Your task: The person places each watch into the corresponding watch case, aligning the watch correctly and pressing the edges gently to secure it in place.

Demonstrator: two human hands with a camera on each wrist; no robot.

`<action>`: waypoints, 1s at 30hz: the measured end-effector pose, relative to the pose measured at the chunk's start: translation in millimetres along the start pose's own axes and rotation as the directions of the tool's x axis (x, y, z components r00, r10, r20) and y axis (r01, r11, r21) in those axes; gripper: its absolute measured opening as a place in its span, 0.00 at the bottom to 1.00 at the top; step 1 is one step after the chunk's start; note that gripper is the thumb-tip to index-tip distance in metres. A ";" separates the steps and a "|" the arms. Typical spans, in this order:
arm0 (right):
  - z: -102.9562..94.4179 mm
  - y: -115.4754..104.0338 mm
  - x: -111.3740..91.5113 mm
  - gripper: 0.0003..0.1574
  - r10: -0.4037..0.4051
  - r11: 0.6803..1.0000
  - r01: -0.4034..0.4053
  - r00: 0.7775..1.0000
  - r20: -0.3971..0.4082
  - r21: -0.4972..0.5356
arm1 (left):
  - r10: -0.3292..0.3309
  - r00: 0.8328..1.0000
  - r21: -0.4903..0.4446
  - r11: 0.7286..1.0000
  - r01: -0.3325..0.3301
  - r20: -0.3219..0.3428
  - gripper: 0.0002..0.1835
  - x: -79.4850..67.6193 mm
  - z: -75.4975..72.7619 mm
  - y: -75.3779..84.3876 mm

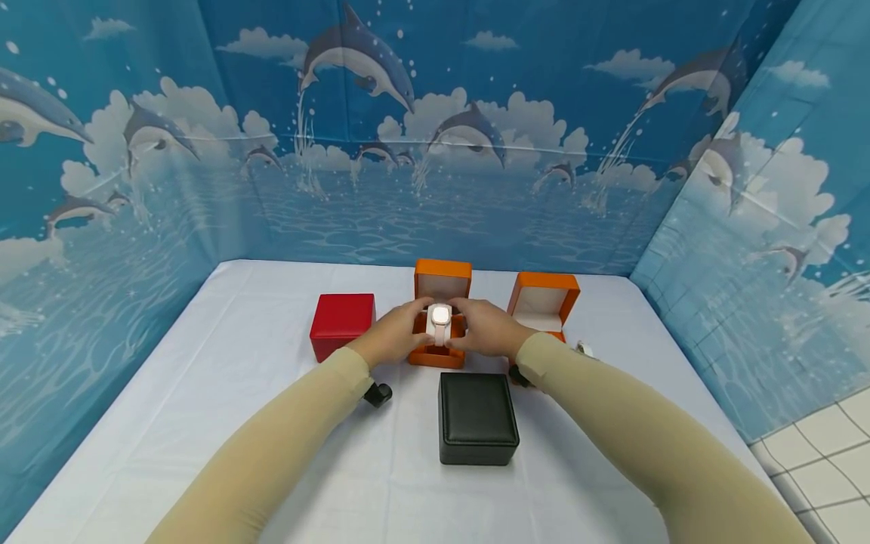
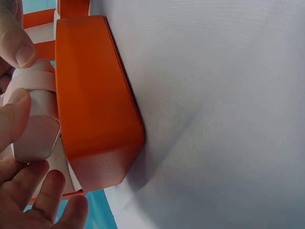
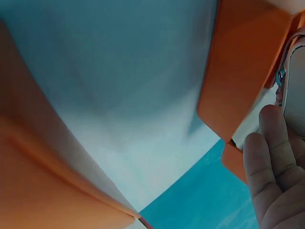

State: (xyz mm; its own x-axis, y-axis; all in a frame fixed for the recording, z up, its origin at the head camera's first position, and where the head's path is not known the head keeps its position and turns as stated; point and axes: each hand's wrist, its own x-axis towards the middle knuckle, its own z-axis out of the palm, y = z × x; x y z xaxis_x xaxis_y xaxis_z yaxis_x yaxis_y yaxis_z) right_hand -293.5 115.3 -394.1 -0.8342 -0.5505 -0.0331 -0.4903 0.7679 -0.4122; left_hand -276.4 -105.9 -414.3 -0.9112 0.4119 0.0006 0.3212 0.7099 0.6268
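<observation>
A wristwatch (image 1: 440,314) with a pale pink strap is wrapped round a light cushion (image 2: 35,136), held at the mouth of an open orange box (image 1: 436,359). My left hand (image 1: 394,332) grips the cushion's left end, thumb on the near side and fingers around the far side. From the other end my right hand (image 1: 491,329) holds the same cushion, its fingers (image 3: 271,157) against the end face in the right wrist view. The orange box's lid (image 1: 443,270) stands raised behind the watch. Part of the box's inside is hidden by the hands.
A closed red box (image 1: 343,321) stands left, close to the left hand. Nearer me is a closed black box (image 1: 478,419). Right of the hands, a second open orange box (image 1: 544,298) is partly covered by the right arm, with a silvery item (image 1: 584,349) beside it.
</observation>
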 end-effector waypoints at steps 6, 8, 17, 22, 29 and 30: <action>4.0 2.4 3.4 0.50 -0.003 1.000 0.004 1.000 0.023 -0.013 | -0.026 0.999 0.017 1.000 0.026 0.026 0.43 2.4 3.4 -3.0; 5.7 2.9 3.8 0.49 -0.005 1.000 0.005 1.000 0.023 -0.023 | -0.032 0.999 0.034 0.999 0.031 0.030 0.43 2.7 4.6 -3.8; 10.9 1.8 3.2 0.46 -0.011 0.997 0.013 1.000 0.025 -0.081 | -0.061 0.998 0.111 0.992 0.056 0.036 0.43 2.0 8.8 -2.6; 12.5 2.3 4.1 0.46 0.011 0.989 -0.007 1.000 0.027 -0.146 | -0.051 0.998 0.145 0.988 0.044 0.043 0.42 4.1 11.1 -1.4; 13.2 1.6 7.2 0.45 0.046 0.987 -0.039 0.998 0.040 -0.154 | -0.044 0.998 0.180 0.983 0.035 0.048 0.40 6.0 10.6 0.3; 13.3 1.2 7.5 0.44 0.048 0.987 -0.041 0.998 0.041 -0.158 | -0.046 0.998 0.175 0.984 0.036 0.050 0.40 5.9 10.4 0.8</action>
State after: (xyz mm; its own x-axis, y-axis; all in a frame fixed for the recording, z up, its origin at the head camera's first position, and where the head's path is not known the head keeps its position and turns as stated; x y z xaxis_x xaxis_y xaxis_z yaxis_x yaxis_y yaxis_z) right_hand -297.0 107.7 -407.0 -0.8456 -0.5262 -0.0901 -0.4897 0.8318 -0.2615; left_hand -278.8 -97.0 -421.9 -0.9111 0.4068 -0.0668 0.3281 0.8136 0.4800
